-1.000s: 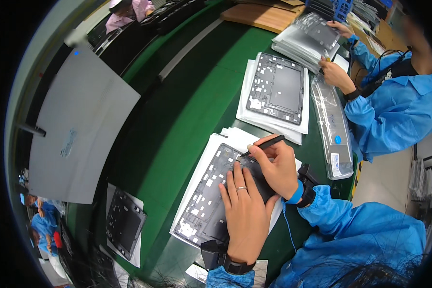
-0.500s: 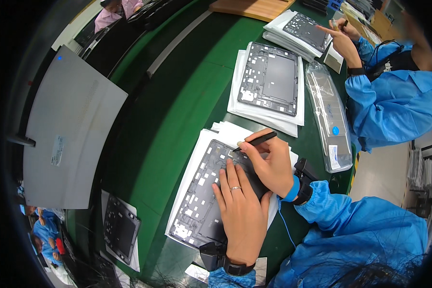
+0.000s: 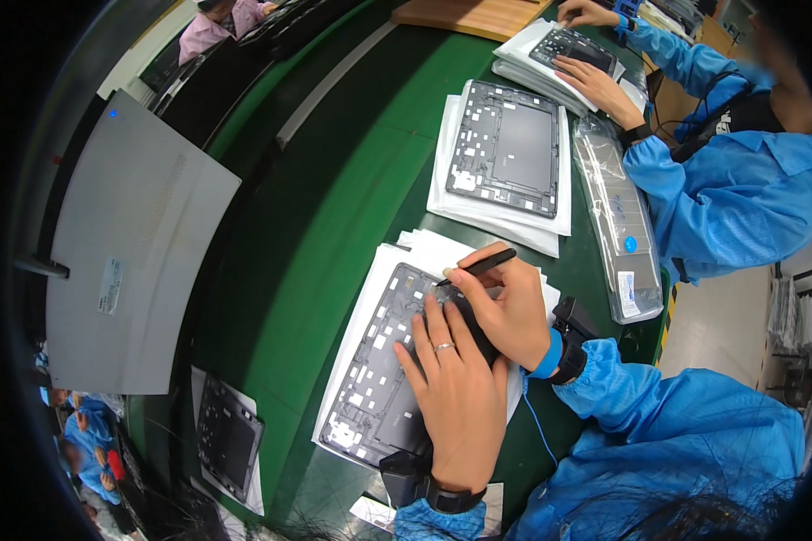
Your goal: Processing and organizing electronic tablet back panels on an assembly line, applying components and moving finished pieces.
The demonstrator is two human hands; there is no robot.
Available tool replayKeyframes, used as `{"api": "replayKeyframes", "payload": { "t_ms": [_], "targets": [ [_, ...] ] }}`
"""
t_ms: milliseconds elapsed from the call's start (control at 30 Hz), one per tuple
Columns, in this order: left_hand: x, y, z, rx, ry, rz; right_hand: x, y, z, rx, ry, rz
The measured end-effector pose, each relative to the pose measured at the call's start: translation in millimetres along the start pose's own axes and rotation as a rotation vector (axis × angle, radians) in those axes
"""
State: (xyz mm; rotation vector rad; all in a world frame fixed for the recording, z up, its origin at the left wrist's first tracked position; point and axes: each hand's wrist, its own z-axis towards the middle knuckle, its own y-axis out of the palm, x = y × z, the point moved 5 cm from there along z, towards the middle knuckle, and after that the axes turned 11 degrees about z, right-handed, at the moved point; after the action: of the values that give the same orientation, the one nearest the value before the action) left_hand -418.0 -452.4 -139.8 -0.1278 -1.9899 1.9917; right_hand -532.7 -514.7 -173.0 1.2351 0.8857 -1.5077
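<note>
A dark tablet housing (image 3: 377,389), dotted with small white pads, lies on a stack of white sheets (image 3: 334,408). My left hand (image 3: 460,383), with a ring on one finger, rests flat on the housing, fingers outstretched and holding nothing. It covers part of the housing's right side. My right hand (image 3: 512,311) grips a slim black pen-shaped tool (image 3: 489,262) between thumb and fingers. The tool slants down to the left, its tip at the housing's upper edge, just beyond my left fingertips. Whether the tip touches the surface, I cannot tell.
Beyond lies another housing (image 3: 512,153) on white sheets, beside a clear plastic-wrapped pack (image 3: 618,230). At upper right, a co-worker's hands (image 3: 600,86) work on a third housing. A grey monitor (image 3: 140,243) stands left, above another housing (image 3: 228,433). A blue cord (image 3: 539,424) hangs near my right wrist.
My left hand has shifted slightly, its fingers spreading a little; my right hand barely moves. The co-worker's hands have come apart, one reaching to the far side of their housing.
</note>
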Motion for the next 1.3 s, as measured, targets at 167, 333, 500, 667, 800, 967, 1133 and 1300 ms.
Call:
{"api": "replayKeyframes", "payload": {
  "t_ms": [167,333,500,667,800,967,1133,1300],
  "targets": [
    [1,5,11,0.004,0.027,0.130,1,-3,2,0.005,0.003,0.011],
    [-4,11,12,0.015,-0.007,0.262,-15,-9,3,0.101,-0.083,0.144],
    [-10,4,10,0.104,0.005,0.176,-29,-23,13,0.025,-0.022,0.026],
    [-64,-46,-17,0.259,-0.114,-0.260,-13,-37,22,-0.116,-0.152,-0.270],
    [-172,-24,-122,0.333,-0.683,-0.350,-9,-27,18,-0.252,-0.040,-0.147],
    [-185,32,-160,0.354,-0.820,-0.950,6,-24,16,-0.274,0.114,-0.066],
    [-156,16,-145,0.583,-0.781,-0.708,-1,-13,18,-0.375,0.238,-0.085],
    [-141,7,-143,0.708,-0.744,-0.494,0,-14,24,-0.380,0.131,0.071]
  ]
}}
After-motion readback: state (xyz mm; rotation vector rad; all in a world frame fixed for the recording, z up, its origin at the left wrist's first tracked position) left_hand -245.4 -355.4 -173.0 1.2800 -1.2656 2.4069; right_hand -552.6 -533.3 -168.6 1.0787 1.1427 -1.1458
